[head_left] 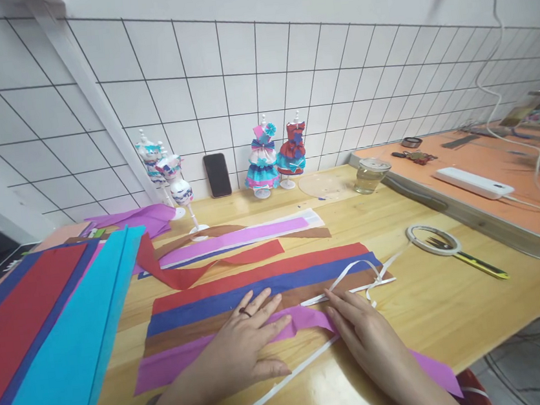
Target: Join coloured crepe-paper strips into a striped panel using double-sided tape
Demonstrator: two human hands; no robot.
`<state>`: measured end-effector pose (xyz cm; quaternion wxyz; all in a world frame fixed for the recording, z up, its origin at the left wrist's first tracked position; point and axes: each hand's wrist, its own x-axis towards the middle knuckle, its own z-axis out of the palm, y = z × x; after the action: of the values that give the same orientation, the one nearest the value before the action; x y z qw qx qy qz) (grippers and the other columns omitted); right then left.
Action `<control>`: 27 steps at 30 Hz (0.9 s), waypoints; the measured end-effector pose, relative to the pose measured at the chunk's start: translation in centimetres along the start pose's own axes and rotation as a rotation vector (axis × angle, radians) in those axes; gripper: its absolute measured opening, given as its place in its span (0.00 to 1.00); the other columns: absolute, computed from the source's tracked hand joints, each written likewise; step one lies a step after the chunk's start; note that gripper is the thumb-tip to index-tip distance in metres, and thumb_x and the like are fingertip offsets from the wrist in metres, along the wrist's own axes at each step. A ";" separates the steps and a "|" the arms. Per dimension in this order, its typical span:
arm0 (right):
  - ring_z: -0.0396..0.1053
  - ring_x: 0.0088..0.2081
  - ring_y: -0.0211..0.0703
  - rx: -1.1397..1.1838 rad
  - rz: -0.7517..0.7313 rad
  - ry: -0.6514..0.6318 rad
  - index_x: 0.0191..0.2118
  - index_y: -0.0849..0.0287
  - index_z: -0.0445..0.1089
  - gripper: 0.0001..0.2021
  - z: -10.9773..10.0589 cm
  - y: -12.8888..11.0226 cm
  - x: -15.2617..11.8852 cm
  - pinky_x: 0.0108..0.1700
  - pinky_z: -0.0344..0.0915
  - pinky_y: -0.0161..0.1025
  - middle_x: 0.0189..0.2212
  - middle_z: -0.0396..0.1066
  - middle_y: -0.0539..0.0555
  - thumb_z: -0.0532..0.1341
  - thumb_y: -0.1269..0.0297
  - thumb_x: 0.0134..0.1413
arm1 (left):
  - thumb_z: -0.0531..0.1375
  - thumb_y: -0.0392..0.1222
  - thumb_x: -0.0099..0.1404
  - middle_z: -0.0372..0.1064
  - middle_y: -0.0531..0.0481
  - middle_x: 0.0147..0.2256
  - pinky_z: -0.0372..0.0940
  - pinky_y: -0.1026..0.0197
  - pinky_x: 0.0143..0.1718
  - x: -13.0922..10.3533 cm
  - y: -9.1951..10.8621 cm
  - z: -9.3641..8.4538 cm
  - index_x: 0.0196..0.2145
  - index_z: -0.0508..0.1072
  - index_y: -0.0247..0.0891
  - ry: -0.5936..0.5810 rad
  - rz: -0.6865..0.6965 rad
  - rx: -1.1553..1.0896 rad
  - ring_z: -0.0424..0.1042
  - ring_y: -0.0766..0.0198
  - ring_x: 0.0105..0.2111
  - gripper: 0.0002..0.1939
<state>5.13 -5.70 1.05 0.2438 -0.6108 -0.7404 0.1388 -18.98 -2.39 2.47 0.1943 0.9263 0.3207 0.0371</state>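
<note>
Strips of crepe paper lie side by side before me: a red strip, a blue strip, a brown strip and a purple strip. My left hand rests flat with fingers spread over the brown and purple strips. The fingers of my right hand are together at the purple strip, which runs under them and comes out at the lower right. By those fingertips, narrow white tape lies along the brown strip's edge, with a loop curling up. Another white strip slants across the table below.
Stacked crepe paper covers the left side. Dress forms in paper outfits, a phone and a glass jar stand toward the wall. At right are a tape roll, a utility knife and an orange-topped table.
</note>
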 end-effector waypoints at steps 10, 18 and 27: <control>0.62 0.50 0.48 0.272 0.117 -0.067 0.52 0.64 0.63 0.20 -0.2 0.2 0.1 0.52 0.59 0.44 0.49 0.64 0.60 0.51 0.59 0.56 | 0.49 0.64 0.57 0.40 0.45 0.62 0.41 0.43 0.58 0.1 -0.1 -0.2 0.58 0.54 0.45 -0.011 -0.033 -0.013 0.36 0.49 0.61 0.35; 0.63 0.49 0.49 0.506 0.199 -0.159 0.52 0.62 0.64 0.22 -1.2 -0.3 0.7 0.51 0.60 0.45 0.49 0.65 0.60 0.56 0.57 0.52 | 0.55 0.49 0.60 0.62 0.43 0.49 0.58 0.51 0.49 1.5 3.7 -1.5 0.53 0.61 0.40 0.149 -0.230 0.056 0.58 0.52 0.51 0.24; 0.64 0.50 0.48 0.706 0.172 -0.325 0.52 0.61 0.63 0.23 -2.7 -1.3 1.1 0.52 0.59 0.45 0.49 0.66 0.60 0.55 0.54 0.54 | 0.49 0.29 0.58 0.64 0.45 0.36 0.62 0.54 0.42 5.1 6.6 0.8 0.37 0.68 0.36 0.189 -0.398 0.195 0.64 0.56 0.40 0.12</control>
<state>5.36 -5.20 4.22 0.3061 -0.5193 -0.6221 0.4996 -10.94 -4.25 4.01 0.0764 0.8517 0.5156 0.0536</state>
